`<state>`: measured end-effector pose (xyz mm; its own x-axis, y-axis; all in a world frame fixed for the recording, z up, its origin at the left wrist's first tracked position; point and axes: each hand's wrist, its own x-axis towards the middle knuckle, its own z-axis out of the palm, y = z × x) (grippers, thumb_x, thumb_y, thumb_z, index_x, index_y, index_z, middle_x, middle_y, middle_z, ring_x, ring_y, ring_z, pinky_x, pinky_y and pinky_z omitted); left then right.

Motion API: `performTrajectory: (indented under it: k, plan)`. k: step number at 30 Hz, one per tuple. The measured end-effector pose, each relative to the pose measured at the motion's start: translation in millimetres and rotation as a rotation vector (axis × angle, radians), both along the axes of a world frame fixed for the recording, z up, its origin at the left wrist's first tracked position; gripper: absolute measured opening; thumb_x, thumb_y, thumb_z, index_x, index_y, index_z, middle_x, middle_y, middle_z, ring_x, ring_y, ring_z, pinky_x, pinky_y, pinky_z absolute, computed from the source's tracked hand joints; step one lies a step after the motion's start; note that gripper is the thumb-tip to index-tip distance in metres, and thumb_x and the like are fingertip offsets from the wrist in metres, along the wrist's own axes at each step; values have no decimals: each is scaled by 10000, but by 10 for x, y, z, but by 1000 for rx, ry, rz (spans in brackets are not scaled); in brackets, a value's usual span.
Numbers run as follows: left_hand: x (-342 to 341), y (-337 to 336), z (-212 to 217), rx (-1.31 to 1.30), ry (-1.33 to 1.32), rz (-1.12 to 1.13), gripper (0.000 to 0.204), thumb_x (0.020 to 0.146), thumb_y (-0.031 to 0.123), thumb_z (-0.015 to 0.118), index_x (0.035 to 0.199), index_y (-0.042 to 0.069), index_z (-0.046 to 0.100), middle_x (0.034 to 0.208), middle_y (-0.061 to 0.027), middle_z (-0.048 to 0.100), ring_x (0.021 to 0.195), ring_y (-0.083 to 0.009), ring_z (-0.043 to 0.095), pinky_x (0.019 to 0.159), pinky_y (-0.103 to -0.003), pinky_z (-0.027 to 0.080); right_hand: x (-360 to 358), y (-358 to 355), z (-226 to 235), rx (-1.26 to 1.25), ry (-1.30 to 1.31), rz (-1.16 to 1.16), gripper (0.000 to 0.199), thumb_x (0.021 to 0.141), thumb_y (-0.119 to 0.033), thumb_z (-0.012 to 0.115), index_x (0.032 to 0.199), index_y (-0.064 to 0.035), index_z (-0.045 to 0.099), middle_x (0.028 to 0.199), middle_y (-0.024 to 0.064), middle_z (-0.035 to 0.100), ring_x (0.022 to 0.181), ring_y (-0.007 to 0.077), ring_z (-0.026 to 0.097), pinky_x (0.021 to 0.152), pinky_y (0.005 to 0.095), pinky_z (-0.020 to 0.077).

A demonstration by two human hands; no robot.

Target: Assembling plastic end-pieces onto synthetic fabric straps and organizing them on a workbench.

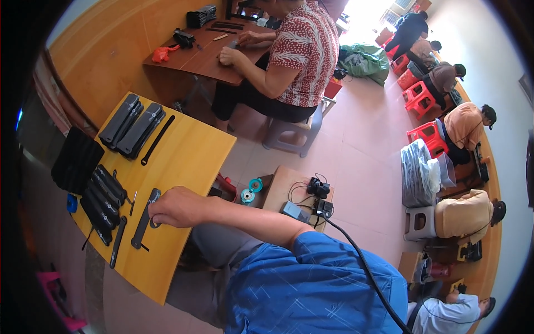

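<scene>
1. The fingers (157, 214) of the one hand (175, 207) I can see are curled down and pinching the middle of a long dark strip (145, 218) that lies flat on the yellow tabletop (189, 150). Can't honestly tell if it's the left or right hand: the forearm crosses the body from the blue shirt (317, 284), and the other hand doesn't show at all.
2. The strip runs roughly along the tabletop's length, with its rounded top end poking out just past the knuckles.
3. Just beside it on the far side lies a thinner black bar (118, 241), and a small thin pin (133, 202) sits near the strip's top end.
4. Further out there's a row of black oblong pieces (103, 200) packed side by side, touching each other.
5. Beyond those, at the tabletop's edge, a black ribbed tray-looking thing (77, 159), with a small blue object (72, 203) next to it.
6. Up the tabletop, well apart from the hand: two pairs of dark flat cases (132, 123) and one long black strap (158, 140) beside them.
7. Past the tabletop, a person in a red patterned shirt (303, 50) sits at a brown table (194, 55).
8. A low stool (297, 192) on the floor carries cables and a charger block.
</scene>
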<state>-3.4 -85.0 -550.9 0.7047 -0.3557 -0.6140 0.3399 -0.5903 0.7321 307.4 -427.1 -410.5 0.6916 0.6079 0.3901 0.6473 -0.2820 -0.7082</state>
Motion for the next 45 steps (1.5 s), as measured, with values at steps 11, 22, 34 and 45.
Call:
performTrajectory:
  k: [11, 22, 34, 45]
  plan:
    - [438, -626, 1271, -173, -302, 530, 282, 997, 157, 687, 1247, 26, 685, 948, -38, 706, 832, -117, 636, 755, -267, 514, -249, 159, 121, -35, -55, 141, 161, 956, -256, 663, 960, -99, 699, 833, 131, 723, 818, 383, 700, 706, 492, 539]
    - [1089, -1440, 1282, -415, -477, 827, 170, 977, 50, 716, 1129, -26, 709, 908, -23, 704, 768, -84, 662, 690, -232, 539, -574, 293, 287, -15, 249, 418, 146, 943, -206, 709, 1029, -93, 672, 826, 153, 701, 773, 386, 703, 668, 458, 536]
    - [1134, -1267, 1294, -454, -538, 859, 81, 1003, 54, 681, 1027, -14, 716, 839, -22, 719, 685, -60, 639, 634, -197, 509, -391, 559, 207, -139, 266, 494, 139, 927, -105, 756, 1040, -54, 695, 827, 116, 732, 768, 299, 739, 670, 354, 556]
    - [1428, -946, 1018, -434, -434, 1199, 94, 994, 85, 713, 993, -8, 705, 791, -41, 711, 649, -64, 642, 608, -213, 540, 204, 296, 88, -304, 501, 337, 108, 936, -131, 732, 1008, -59, 698, 811, 121, 713, 733, 292, 715, 676, 353, 543]
